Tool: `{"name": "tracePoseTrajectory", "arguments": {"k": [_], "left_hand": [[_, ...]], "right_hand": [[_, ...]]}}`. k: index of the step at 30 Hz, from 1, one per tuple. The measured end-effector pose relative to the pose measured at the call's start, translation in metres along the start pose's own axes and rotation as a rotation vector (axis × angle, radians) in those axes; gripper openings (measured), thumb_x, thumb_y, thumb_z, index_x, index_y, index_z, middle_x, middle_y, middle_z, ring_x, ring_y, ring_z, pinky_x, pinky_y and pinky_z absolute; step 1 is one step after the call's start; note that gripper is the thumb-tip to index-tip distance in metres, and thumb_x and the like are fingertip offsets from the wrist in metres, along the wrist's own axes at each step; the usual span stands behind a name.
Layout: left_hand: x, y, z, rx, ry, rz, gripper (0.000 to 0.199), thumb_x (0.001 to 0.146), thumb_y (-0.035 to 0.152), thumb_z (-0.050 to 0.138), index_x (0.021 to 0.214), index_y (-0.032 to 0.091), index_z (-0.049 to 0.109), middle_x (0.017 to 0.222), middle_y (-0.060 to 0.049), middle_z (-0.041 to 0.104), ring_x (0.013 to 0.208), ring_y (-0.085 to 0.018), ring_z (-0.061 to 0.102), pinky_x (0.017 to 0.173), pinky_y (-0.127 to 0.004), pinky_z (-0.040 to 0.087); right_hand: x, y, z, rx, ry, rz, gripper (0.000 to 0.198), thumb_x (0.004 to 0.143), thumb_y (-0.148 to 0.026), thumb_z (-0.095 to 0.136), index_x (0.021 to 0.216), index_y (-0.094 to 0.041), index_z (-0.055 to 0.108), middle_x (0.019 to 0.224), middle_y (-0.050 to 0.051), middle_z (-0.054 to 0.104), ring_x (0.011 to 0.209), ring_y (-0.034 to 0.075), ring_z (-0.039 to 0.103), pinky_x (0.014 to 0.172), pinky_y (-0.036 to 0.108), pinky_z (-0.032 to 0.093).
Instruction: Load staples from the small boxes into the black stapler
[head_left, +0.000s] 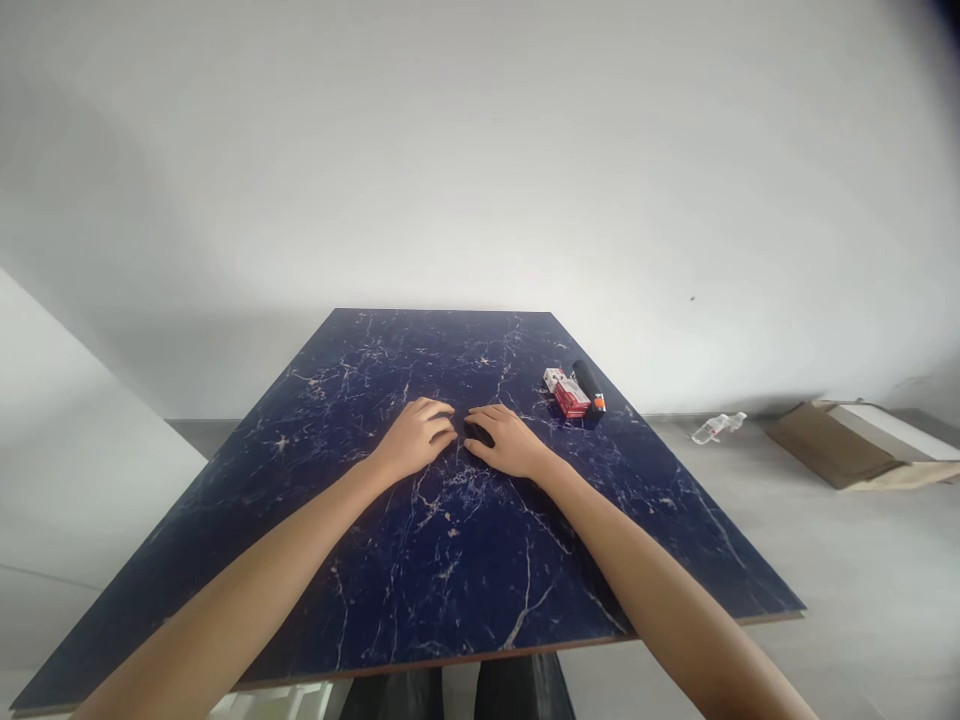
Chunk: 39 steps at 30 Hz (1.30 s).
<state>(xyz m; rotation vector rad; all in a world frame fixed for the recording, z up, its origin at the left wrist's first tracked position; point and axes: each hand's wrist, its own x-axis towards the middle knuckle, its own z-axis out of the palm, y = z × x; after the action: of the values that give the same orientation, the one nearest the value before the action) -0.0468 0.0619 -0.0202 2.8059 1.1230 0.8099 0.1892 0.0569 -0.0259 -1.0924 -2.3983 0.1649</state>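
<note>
Both hands rest on a dark blue tabletop (450,560) with white marble-like veins. My left hand (417,436) lies palm down, fingers loosely bent, its thumb apart from them and nothing held. Facing it across a narrow gap, my right hand (504,440) is also palm down, with a dark hollow between thumb and fingers and no object showing there. Nearest to the right hand, farther right, are small red and white boxes (567,394). Against them lies a black cylinder (589,386) with an orange patch at its near end.
A pale wall (480,160) rises behind the table's far edge. On the floor to the right lie a clear plastic bottle (718,428) and an open cardboard box (840,445). My dark-clothed legs (517,687) show below the near edge, beside a white slatted thing (274,702).
</note>
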Motion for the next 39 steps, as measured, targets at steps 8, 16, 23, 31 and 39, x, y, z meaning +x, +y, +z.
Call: {"name": "tracePoseTrajectory", "arguments": {"k": [8,16,23,31,39], "left_hand": [[0.002,-0.001,0.0,-0.032,0.052,-0.001,0.034,0.102,0.037,0.045,0.096,0.025,0.076,0.122,-0.007,0.068,0.112,-0.026,0.059,0.1,-0.048,0.047],[0.001,-0.007,0.006,-0.012,0.035,0.008,0.03,0.099,0.04,0.053,0.09,0.027,0.079,0.112,-0.005,0.072,0.105,-0.026,0.062,0.096,-0.048,0.05],[0.002,-0.002,0.003,0.003,0.07,-0.001,0.034,0.098,0.041,0.054,0.079,0.024,0.076,0.127,-0.006,0.066,0.114,-0.028,0.059,0.097,-0.048,0.051],[0.002,-0.006,0.007,0.014,0.095,0.007,0.033,0.098,0.04,0.054,0.079,0.024,0.075,0.119,-0.005,0.069,0.108,-0.026,0.061,0.095,-0.045,0.052],[0.002,-0.005,0.002,0.014,0.051,-0.011,0.041,0.096,0.048,0.056,0.067,0.023,0.072,0.108,-0.006,0.072,0.103,-0.026,0.061,0.091,-0.043,0.052]], "right_hand": [[-0.001,-0.006,-0.005,0.018,0.025,0.005,0.054,0.095,-0.041,0.057,0.144,-0.019,0.052,0.142,0.013,0.058,0.132,0.03,0.05,0.113,0.049,0.038],[-0.001,-0.004,-0.003,0.025,-0.022,0.034,0.048,0.097,-0.036,0.053,0.142,-0.02,0.054,0.132,0.012,0.065,0.124,0.028,0.056,0.109,0.045,0.042],[-0.001,-0.004,-0.003,0.015,0.029,0.069,0.057,0.096,-0.032,0.052,0.151,-0.018,0.043,0.142,0.013,0.057,0.129,0.028,0.053,0.111,0.045,0.042],[-0.003,0.011,-0.001,-0.068,0.009,0.128,0.054,0.098,-0.046,0.051,0.146,-0.02,0.051,0.151,0.015,0.049,0.139,0.032,0.043,0.115,0.053,0.035],[-0.004,0.016,-0.002,-0.077,-0.017,0.089,0.045,0.1,-0.042,0.047,0.135,-0.019,0.064,0.142,0.012,0.059,0.134,0.028,0.051,0.116,0.046,0.036]]}}
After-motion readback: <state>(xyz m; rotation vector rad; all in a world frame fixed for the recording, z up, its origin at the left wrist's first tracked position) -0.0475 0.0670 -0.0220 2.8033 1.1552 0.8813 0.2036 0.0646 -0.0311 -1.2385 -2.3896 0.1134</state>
